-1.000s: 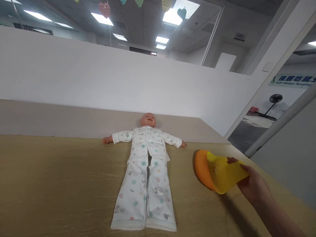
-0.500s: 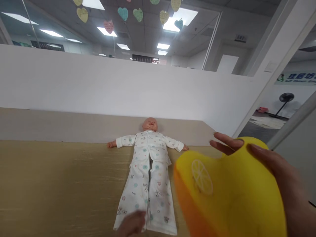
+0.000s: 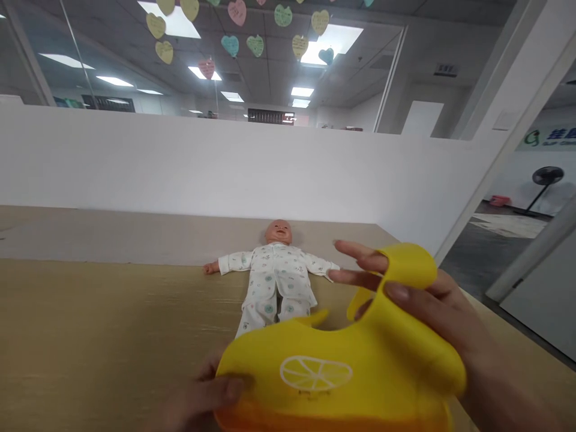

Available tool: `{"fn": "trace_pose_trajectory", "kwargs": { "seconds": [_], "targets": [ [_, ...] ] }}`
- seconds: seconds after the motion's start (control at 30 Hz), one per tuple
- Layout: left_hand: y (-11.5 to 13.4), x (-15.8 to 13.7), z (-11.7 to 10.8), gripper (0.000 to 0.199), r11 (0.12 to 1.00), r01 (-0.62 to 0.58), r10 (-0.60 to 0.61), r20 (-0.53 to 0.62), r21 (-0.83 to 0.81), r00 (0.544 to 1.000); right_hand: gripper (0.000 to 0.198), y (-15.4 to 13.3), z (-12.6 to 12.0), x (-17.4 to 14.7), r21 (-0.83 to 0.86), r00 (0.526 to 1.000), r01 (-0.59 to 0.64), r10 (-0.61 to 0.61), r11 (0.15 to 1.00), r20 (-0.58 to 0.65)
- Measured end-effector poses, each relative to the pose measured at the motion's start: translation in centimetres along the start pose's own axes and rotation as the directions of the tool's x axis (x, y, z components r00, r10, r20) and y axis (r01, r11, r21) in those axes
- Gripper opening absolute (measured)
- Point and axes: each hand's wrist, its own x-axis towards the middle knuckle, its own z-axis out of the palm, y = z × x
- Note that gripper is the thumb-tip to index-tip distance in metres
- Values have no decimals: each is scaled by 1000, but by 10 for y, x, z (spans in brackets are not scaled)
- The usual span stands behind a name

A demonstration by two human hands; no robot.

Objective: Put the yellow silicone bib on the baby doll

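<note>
A yellow silicone bib (image 3: 265, 354) with a printed lemon slice and an orange lower part is held up close to me. My left hand (image 3: 211, 390) pinches its left edge, thumb on the front. My right hand (image 3: 432, 312) grips the curled neck strap on the right, thumb on top, with some fingers stretched out past it. Beyond the bib a baby doll (image 3: 279, 264) in white patterned pyjamas lies face up, arms spread. The bib hides the doll's lower legs, and my right fingertips overlap its hand in view.
The doll lies on a tan table (image 3: 112, 324) with a greyish strip (image 3: 135, 237) at the back, against a white wall (image 3: 202, 168). Heart-shaped notes (image 3: 283, 16) hang on the glass above. At right, a doorway shows a black fan (image 3: 546, 176).
The bib has swung left and turned so its front faces me more squarely. My left hand has come up from over the doll's leg and taken the bib's left edge.
</note>
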Motion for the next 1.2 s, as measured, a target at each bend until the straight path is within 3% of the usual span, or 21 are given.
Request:
{"fn": "trace_pose_trajectory", "kwargs": {
  "seconds": [0.2, 0.33, 0.5, 0.73, 0.83, 1.0, 1.2],
  "targets": [
    [56, 34, -5, 30, 977, -82, 84, -3, 196, 996, 31, 10, -14, 42, -16, 997, 42, -41, 999, 64],
    [78, 62, -5, 36, 949, -191, 208, -42, 251, 977, 30, 13, -13, 67, 31, 993, 59, -62, 998, 97],
    [97, 93, 0, 33, 898, -233, 270, -48, 374, 962, 32, 22, -9, 98, 67, 997, 30, -34, 997, 64],
    [116, 136, -14, 42, 822, -338, 403, -48, 458, 914, 31, 48, -24, 145, -95, 985, 165, -158, 982, 74],
    [119, 156, -21, 42, 812, -327, 401, -54, 484, 915, 30, 63, -33, 167, -195, 980, 195, -198, 961, 6],
    [124, 190, -33, 39, 787, -339, 443, -90, 515, 892, 24, 81, -37, 191, -286, 971, 173, -212, 942, -111],
    [132, 225, -53, 44, 773, -296, 415, -94, 561, 905, 28, 105, -49, 227, -370, 958, 149, -226, 917, -175]
  ]
}}
